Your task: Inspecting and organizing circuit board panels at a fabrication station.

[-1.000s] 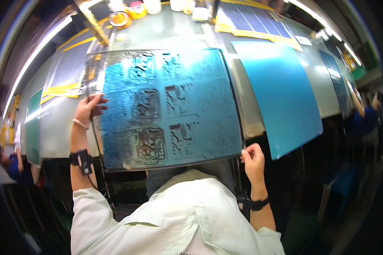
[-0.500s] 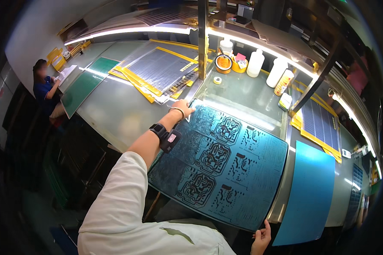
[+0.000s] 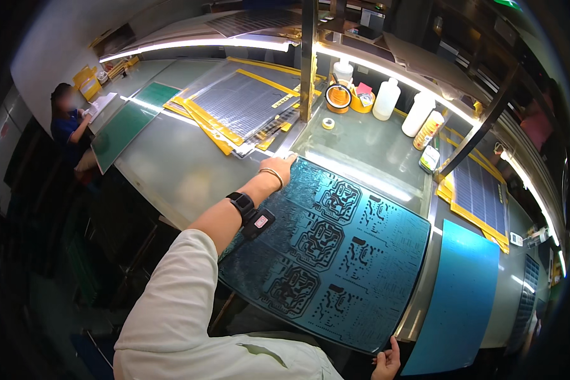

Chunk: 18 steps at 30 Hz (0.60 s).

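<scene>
A large blue-green circuit board panel (image 3: 354, 259) with dark printed traces lies in front of me, its near part reaching past the table's front edge. At its far left corner, my left hand (image 3: 277, 170) is closed on the edge, fingertips partly hidden. My right hand (image 3: 386, 362) is at the near right corner, with the corner between thumb and fingers; part of this hand is out of view. On my left wrist are a bangle, a black strap and a small black device (image 3: 258, 223).
A plain blue panel (image 3: 459, 291) lies to the right. Yellow-edged film sheets (image 3: 240, 104) are stacked at the back left, with more film sheets (image 3: 478, 193) at right. White bottles (image 3: 386, 99) and tape (image 3: 328, 123) stand behind. A metal post (image 3: 308, 63) rises there. A person (image 3: 69, 126) sits far left.
The whole view has shifted slightly. My left hand has changed its hold at the far corner, its fingers now closer together. My right hand stays at the near corner.
</scene>
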### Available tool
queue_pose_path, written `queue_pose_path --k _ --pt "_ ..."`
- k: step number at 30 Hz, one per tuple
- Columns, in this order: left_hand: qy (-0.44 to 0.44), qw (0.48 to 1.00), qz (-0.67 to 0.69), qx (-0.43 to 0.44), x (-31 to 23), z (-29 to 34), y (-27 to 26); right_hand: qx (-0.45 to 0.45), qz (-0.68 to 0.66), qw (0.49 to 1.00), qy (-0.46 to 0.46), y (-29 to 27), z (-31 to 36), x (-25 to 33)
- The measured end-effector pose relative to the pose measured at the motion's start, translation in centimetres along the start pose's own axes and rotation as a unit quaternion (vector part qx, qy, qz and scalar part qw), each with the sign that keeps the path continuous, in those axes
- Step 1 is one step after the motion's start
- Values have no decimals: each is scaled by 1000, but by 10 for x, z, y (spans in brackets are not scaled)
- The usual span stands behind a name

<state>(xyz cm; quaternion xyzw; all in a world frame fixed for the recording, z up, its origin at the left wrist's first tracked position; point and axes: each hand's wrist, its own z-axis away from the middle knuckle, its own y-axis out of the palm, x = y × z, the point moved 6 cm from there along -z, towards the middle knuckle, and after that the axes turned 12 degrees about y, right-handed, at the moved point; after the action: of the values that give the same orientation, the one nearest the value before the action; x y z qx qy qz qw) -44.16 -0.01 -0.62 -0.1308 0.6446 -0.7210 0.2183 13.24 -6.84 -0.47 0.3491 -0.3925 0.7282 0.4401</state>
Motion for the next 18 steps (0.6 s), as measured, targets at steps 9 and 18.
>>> queue_pose_path --k 9,18 --pt "18 999 17 24 1 -1 -3 13 14 1000 8 -1 -3 0" --pt "28 999 35 15 1 -2 -5 17 27 999 7 1 -1 4"
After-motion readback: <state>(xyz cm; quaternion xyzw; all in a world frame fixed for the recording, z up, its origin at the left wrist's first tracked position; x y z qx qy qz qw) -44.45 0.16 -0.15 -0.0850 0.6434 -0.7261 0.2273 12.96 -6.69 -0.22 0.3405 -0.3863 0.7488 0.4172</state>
